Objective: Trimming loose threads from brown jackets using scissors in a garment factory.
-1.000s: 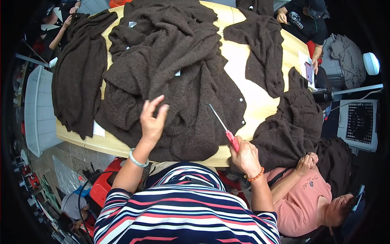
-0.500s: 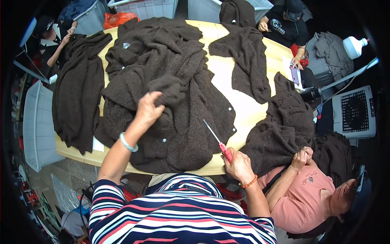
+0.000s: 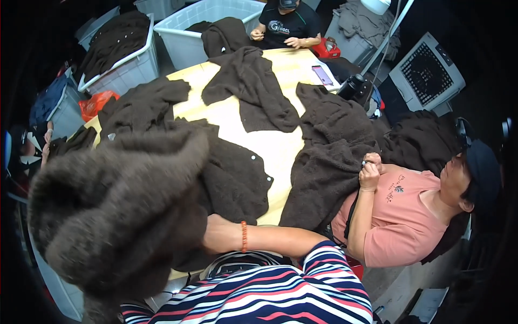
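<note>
A dark brown fuzzy knit garment (image 3: 118, 200) is lifted off the table and fills the left foreground, blurred by motion. Behind it my left hand and forearm are hidden. My right hand (image 3: 220, 234), with an orange bead bracelet at the wrist, reaches across to the garment's lower right edge. Its fingers are covered by the cloth, so what they grip does not show. The red-handled tool with a thin metal shaft is out of sight. Beyond the lifted piece, more brown knitwear (image 3: 234, 175) with white buttons lies on the wooden table (image 3: 280, 156).
To my right a person in pink (image 3: 402, 216) handles another brown garment (image 3: 329, 156). Across the table sits a person in black (image 3: 291, 27). Grey bins (image 3: 121, 78) stand at the far left; a black bottle (image 3: 352, 86) and a phone (image 3: 322, 75) are at the far right.
The brown garment has come up off the table toward me and left. My right hand has swung left to it, and its red-handled tool no longer shows. The whole view has turned rightward.
</note>
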`<state>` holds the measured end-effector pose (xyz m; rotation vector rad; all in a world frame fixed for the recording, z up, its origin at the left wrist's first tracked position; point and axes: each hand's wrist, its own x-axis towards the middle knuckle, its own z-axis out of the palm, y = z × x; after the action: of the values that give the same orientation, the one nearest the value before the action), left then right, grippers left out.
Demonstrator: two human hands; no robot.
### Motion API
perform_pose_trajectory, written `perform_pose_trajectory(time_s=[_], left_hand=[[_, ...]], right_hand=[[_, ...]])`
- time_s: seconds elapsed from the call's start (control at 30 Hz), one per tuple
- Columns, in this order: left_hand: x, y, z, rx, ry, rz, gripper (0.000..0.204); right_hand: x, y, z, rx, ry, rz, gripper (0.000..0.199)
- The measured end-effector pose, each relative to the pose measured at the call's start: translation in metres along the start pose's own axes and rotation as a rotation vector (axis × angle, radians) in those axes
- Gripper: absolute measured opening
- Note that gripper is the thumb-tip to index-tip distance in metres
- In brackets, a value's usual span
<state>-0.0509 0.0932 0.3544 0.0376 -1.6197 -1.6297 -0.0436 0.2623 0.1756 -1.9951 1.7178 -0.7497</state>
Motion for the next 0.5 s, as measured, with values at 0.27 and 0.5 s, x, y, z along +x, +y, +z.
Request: perform_pose_trajectory(time_s=[0.27,0.5], left_hand=[[-0.052,0.035,-0.022,-0.091,-0.132,0.065,0.029],[-0.041,0.097,-0.081,0.118,0.034,0.153,0.026]], right_hand=[[-0.009,0.024,-0.011,0.001,0.228,-0.008,0.047],[-0.007,0.007,-0.036,0.001,-0.002,0.248,0.023]])
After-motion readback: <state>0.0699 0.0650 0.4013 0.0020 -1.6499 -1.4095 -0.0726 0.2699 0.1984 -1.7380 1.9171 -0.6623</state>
